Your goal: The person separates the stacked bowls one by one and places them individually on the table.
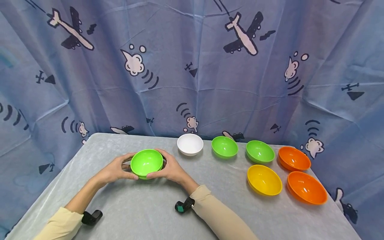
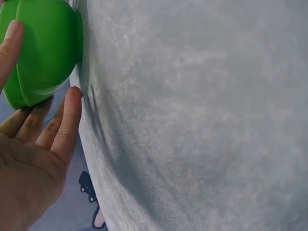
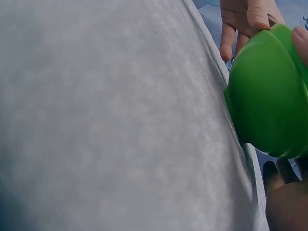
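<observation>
Two green bowls (image 1: pixel 146 162), one nested in the other, are on the left part of the table between both hands. My left hand (image 1: pixel 115 170) holds the stack from the left, its thumb near the front rim. From the right, my right hand (image 1: pixel 171 169) grips it with the thumb in front and fingers around the far side. In the left wrist view, the rims of the green bowls (image 2: pixel 48 53) lie close together, and the left fingers (image 2: pixel 67 120) spread beside the lower bowl. The right wrist view shows the outer bowl's foot (image 3: pixel 233 115) close to the tabletop; I cannot tell whether it touches.
Along the back edge stand a white bowl (image 1: pixel 190 145), a green bowl (image 1: pixel 224 147) and another green bowl (image 1: pixel 260 152). To the right are two orange bowls (image 1: pixel 294 159) and a yellow bowl (image 1: pixel 264 180). A grey cloth covers the table (image 1: pixel 144 213); a blue patterned curtain (image 1: pixel 168 66) hangs behind.
</observation>
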Tool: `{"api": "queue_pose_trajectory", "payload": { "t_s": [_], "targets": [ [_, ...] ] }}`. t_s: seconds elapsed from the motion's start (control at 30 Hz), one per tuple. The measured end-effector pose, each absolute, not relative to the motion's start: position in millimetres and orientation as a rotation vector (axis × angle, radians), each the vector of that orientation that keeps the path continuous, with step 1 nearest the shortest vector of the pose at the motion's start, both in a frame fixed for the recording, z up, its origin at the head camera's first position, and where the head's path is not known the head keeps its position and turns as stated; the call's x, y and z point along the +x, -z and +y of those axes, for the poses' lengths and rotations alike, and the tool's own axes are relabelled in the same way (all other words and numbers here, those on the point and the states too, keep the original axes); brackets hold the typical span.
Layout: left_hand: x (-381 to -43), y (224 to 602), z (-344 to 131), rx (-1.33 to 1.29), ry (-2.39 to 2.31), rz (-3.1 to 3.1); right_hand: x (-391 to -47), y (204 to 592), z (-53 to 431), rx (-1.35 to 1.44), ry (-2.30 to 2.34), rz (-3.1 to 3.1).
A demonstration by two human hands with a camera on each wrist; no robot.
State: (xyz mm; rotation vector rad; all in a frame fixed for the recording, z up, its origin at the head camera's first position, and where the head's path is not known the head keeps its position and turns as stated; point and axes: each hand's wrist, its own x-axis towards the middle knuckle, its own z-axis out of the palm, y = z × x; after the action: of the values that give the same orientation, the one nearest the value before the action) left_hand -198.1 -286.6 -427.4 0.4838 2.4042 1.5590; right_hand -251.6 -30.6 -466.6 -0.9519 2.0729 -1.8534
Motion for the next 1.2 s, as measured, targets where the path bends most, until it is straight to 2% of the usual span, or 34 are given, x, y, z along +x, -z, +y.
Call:
{"api": "queue_pose_trajectory", "payload": {
  "t_s": [0.6,0.83,1.2],
  "targets": [
    [-197.6,428.9,-285.0,0.494,-1.583,2.389,-254.4,445.9,-18.3,-1.001,1.942,2.069],
    [-197.1,427.2,-285.4,0.506,-1.564,2.405,-255.6,432.1,-3.6,-1.066,1.989,2.014],
    [-195.5,426.8,-286.4,0.503,-1.54,2.414,-252.8,436.5,31.5,-0.982,2.042,1.982]
  ]
}}
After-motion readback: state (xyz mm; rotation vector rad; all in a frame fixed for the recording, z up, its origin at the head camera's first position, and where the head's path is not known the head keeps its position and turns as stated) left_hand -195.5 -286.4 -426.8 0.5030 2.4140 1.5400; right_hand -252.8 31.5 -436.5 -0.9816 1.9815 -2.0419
